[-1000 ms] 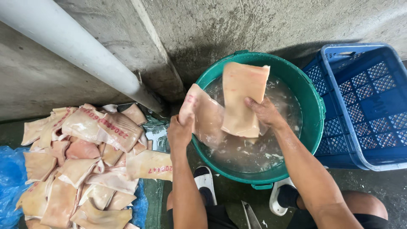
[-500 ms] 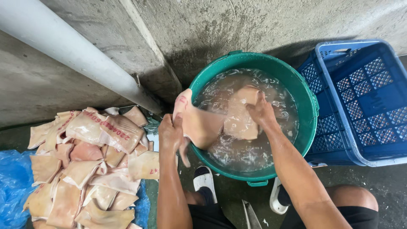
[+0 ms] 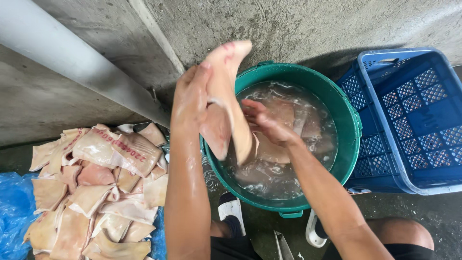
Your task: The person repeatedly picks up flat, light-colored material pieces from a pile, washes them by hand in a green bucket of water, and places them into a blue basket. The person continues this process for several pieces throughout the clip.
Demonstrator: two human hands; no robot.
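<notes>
The left hand (image 3: 192, 96) grips a pale slab of pork skin (image 3: 226, 96), lifted upright above the rim of the green tub (image 3: 346, 120). The right hand (image 3: 264, 123) presses loosely open against the slab's lower part, over the cloudy water (image 3: 284, 173). A heap of skin pieces (image 3: 96, 188) lies left on blue plastic sheet (image 3: 12, 212); a blue crate (image 3: 414, 120) stands just right of the tub

1. I read this as a rough meat-prep spot at floor level, not a home kitchen – bare concrete wall (image 3: 298, 24), grey pipe (image 3: 72, 62).
2. Raw pork skin pieces (image 3: 96, 188) heaped on blue plastic sheet (image 3: 12, 212) on the ground.
3. Green wash tub (image 3: 346, 110) of cloudy water, blue plastic crate (image 3: 414, 120) just beside it – bulk handling.
</notes>
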